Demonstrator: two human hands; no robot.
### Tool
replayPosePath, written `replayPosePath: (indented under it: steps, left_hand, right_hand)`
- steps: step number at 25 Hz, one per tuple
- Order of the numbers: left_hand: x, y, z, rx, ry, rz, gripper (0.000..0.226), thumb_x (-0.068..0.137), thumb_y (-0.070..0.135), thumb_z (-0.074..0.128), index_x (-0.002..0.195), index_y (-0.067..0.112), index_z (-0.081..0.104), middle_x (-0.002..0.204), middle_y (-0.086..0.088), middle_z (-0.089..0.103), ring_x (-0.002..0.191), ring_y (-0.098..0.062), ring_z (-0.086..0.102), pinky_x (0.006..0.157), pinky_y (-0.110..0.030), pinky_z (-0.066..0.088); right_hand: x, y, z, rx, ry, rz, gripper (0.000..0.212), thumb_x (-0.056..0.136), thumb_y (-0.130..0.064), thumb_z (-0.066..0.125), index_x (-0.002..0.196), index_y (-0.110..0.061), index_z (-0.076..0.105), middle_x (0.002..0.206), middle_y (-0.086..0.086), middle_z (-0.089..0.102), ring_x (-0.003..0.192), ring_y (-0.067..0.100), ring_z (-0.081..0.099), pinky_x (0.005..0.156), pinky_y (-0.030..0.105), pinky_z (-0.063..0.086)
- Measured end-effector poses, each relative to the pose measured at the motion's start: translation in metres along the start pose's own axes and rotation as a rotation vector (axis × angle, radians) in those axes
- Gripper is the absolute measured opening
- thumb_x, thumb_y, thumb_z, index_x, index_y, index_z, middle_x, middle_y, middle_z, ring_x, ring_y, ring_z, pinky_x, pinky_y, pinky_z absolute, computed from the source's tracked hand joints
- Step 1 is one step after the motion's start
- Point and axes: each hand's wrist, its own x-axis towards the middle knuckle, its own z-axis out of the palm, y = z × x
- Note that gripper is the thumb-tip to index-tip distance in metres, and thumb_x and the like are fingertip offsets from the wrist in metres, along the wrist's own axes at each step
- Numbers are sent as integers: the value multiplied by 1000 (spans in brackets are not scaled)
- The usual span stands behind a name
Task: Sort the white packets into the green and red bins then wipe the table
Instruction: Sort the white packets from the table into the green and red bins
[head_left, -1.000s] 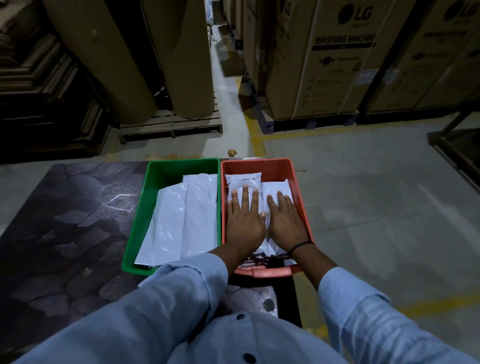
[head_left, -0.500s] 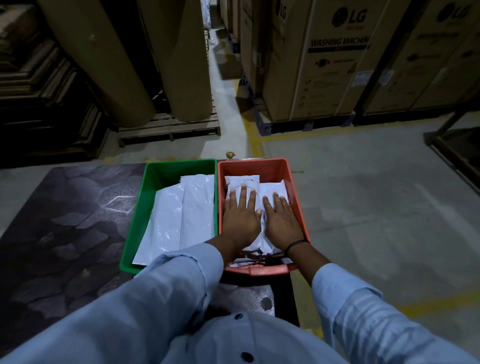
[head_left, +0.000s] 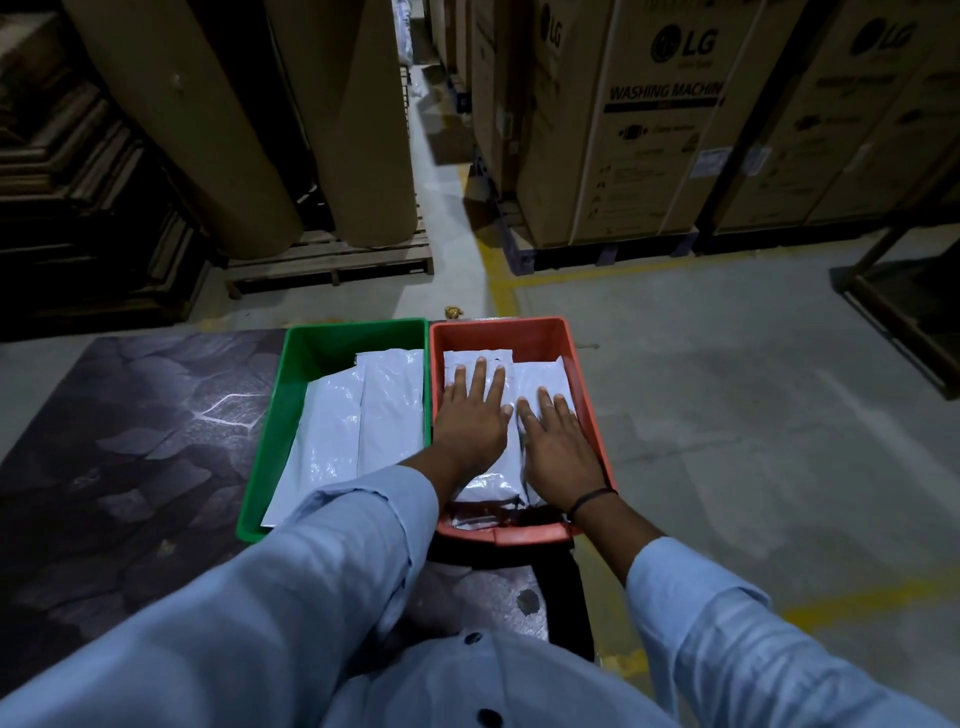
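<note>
Head view. A rectangular green plastic bin and a rectangular red plastic bin stand side by side on the dark stone-patterned counter. In the green bin lie long white plastic packets. In the red bin, shorter white packets are pressed under the left hand and right hand, each grip apart, fingers straight.

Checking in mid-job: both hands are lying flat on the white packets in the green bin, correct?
Not the green bin. In the head view the left hand and right hand lie flat on the white packets in the red bin. The green bin beside it holds other packets that no hand touches.
</note>
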Motion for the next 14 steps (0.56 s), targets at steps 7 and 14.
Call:
replayPosePath:
  steps: [7, 14]
  left_hand:
    - [-2, -2, -31, -254, 190, 49, 52, 110, 35, 25, 160, 19, 27, 169, -11, 19, 155, -35, 17, 125, -48, 20]
    - [-9, -46, -67, -520, 391, -66, 46, 109, 32, 33, 153, 21, 40, 165, -6, 32, 154, -26, 24, 124, -44, 25]
  right_hand:
    - [3, 1, -11, 52, 54, -4, 63, 97, -17, 40, 157, -8, 23, 163, 25, 16, 152, 42, 13, 124, 49, 14]
    - [14, -5, -29, 172, 180, -23, 63, 93, -5, 43, 155, -9, 31, 161, 20, 28, 151, 34, 22, 124, 44, 19]
